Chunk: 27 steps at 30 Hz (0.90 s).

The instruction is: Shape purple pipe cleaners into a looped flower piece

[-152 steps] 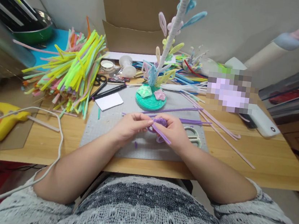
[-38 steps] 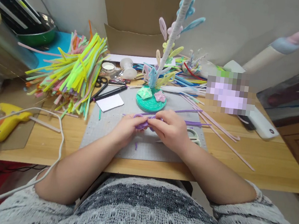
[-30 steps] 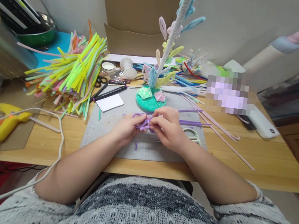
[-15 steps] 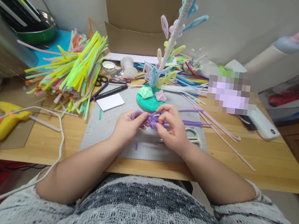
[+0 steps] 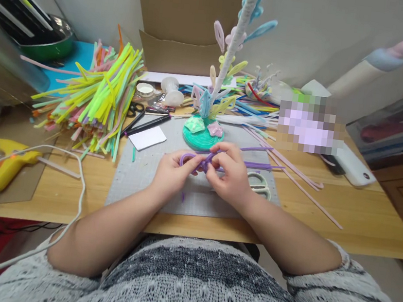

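My left hand point(image 5: 174, 171) pinches a looped purple pipe cleaner point(image 5: 187, 157) between thumb and fingers. Close beside it, my right hand point(image 5: 229, 170) is closed on the same purple piece at its bunched middle. Straight purple ends stick out to the right behind my right hand. Both hands hover over a grey cutting mat point(image 5: 139, 182). Just beyond them stands a round green base point(image 5: 196, 139) with a white wrapped stem point(image 5: 232, 47), which carries pastel loops and flowers. Scissors point(image 5: 261, 185) with pale green handles lie partly hidden by my right hand. A purple scrap point(image 5: 182, 197) is on the mat.
A big bundle of coloured pipe cleaners point(image 5: 97, 99) lies at left, behind a yellow glue gun point(image 5: 11, 164) with its white cord looping near my left arm. Black pens point(image 5: 149, 125) and a white card point(image 5: 147, 138) are left of the base. Pink pipe cleaners point(image 5: 304, 178) stretch out at right.
My fingers have shifted slightly around the purple pipe cleaner, and its bunched middle is now more covered by them. The whole view has drifted a little; the things on the table stay put.
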Each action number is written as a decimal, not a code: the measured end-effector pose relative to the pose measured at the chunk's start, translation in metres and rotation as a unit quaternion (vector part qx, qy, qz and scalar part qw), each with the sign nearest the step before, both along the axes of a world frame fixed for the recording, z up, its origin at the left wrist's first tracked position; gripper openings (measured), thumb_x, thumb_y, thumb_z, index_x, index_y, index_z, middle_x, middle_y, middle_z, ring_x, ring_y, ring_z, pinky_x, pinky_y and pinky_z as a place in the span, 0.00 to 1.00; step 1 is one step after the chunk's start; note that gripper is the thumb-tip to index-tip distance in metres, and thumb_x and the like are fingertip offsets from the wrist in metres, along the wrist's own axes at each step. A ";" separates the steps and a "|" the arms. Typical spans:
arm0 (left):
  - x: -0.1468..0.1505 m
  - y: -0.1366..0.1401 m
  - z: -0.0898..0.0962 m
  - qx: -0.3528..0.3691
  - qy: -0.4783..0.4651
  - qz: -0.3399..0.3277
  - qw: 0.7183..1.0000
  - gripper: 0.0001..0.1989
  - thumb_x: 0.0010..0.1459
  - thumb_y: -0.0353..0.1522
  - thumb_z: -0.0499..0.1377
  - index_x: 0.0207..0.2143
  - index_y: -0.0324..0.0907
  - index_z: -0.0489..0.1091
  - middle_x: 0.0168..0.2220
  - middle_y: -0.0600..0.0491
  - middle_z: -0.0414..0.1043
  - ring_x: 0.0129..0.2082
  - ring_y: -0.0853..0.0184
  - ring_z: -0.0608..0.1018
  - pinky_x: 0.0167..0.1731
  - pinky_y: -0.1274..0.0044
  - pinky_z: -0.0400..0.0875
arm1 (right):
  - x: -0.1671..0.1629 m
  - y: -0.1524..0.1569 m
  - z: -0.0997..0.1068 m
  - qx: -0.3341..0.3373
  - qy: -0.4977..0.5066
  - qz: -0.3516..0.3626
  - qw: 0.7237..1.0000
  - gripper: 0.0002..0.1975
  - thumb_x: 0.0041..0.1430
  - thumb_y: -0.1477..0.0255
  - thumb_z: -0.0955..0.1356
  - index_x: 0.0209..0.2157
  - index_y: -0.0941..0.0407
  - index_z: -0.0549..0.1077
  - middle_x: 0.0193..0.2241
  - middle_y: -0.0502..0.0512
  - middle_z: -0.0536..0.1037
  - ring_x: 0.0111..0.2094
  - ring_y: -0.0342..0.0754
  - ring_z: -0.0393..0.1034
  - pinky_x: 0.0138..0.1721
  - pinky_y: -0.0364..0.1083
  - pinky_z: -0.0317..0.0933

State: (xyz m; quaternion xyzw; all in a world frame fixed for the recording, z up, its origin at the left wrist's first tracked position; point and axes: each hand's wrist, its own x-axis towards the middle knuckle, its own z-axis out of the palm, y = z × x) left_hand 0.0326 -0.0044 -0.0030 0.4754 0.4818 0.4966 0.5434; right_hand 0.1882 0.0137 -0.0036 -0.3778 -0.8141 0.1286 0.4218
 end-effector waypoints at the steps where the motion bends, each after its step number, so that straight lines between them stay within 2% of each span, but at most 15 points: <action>1: 0.000 -0.001 0.000 0.012 0.012 0.001 1.000 0.11 0.51 0.38 0.60 0.32 0.39 0.75 0.27 0.52 0.75 0.27 0.70 0.74 0.29 0.78 0.69 | -0.001 -0.001 -0.001 0.019 -0.014 -0.004 1.000 0.07 0.51 0.78 0.64 0.23 0.55 0.62 0.38 0.56 0.70 0.43 0.51 0.65 0.46 0.53 0.54; 5: 0.001 -0.001 -0.001 0.064 0.070 0.026 0.995 0.09 0.49 0.34 0.62 0.34 0.40 0.74 0.33 0.51 0.76 0.32 0.68 0.75 0.35 0.77 0.68 | -0.002 -0.003 -0.004 0.080 -0.048 -0.021 0.995 0.06 0.53 0.78 0.65 0.25 0.55 0.64 0.38 0.55 0.72 0.43 0.50 0.66 0.47 0.52 0.52; 10: -0.001 0.000 -0.001 0.100 0.084 0.057 0.990 0.05 0.49 0.31 0.62 0.30 0.40 0.73 0.30 0.53 0.76 0.31 0.69 0.75 0.34 0.78 0.68 | 0.002 -0.001 0.000 0.078 -0.067 -0.022 0.994 0.02 0.55 0.72 0.66 0.30 0.56 0.68 0.41 0.56 0.72 0.44 0.50 0.66 0.47 0.52 0.51; 13: -0.003 0.002 -0.001 0.093 0.034 0.084 0.992 0.05 0.48 0.31 0.63 0.30 0.39 0.73 0.29 0.53 0.74 0.29 0.70 0.74 0.31 0.79 0.68 | 0.007 0.002 0.004 0.083 -0.072 -0.027 0.994 0.05 0.55 0.69 0.67 0.34 0.55 0.70 0.44 0.57 0.70 0.46 0.52 0.65 0.47 0.52 0.50; 18: -0.004 0.004 -0.002 0.072 -0.012 0.078 0.994 0.06 0.48 0.32 0.63 0.29 0.39 0.72 0.28 0.54 0.73 0.28 0.70 0.74 0.31 0.78 0.69 | 0.013 0.006 0.007 0.110 -0.089 -0.020 0.990 0.04 0.56 0.69 0.66 0.33 0.54 0.71 0.44 0.56 0.71 0.47 0.52 0.64 0.48 0.53 0.48; 23: -0.003 0.003 0.000 0.065 -0.007 0.078 0.995 0.06 0.47 0.31 0.64 0.28 0.39 0.71 0.27 0.54 0.73 0.28 0.71 0.73 0.31 0.78 0.68 | 0.012 0.008 0.005 0.123 -0.104 -0.003 0.987 0.03 0.57 0.69 0.66 0.32 0.54 0.71 0.43 0.55 0.71 0.48 0.52 0.64 0.47 0.52 0.48; 27: -0.001 0.000 0.000 0.066 0.040 0.053 0.996 0.06 0.46 0.31 0.64 0.28 0.39 0.72 0.28 0.53 0.74 0.29 0.70 0.74 0.33 0.78 0.67 | 0.010 0.007 0.002 0.117 -0.094 -0.016 0.989 0.03 0.57 0.70 0.66 0.30 0.54 0.70 0.41 0.55 0.72 0.47 0.52 0.64 0.47 0.53 0.48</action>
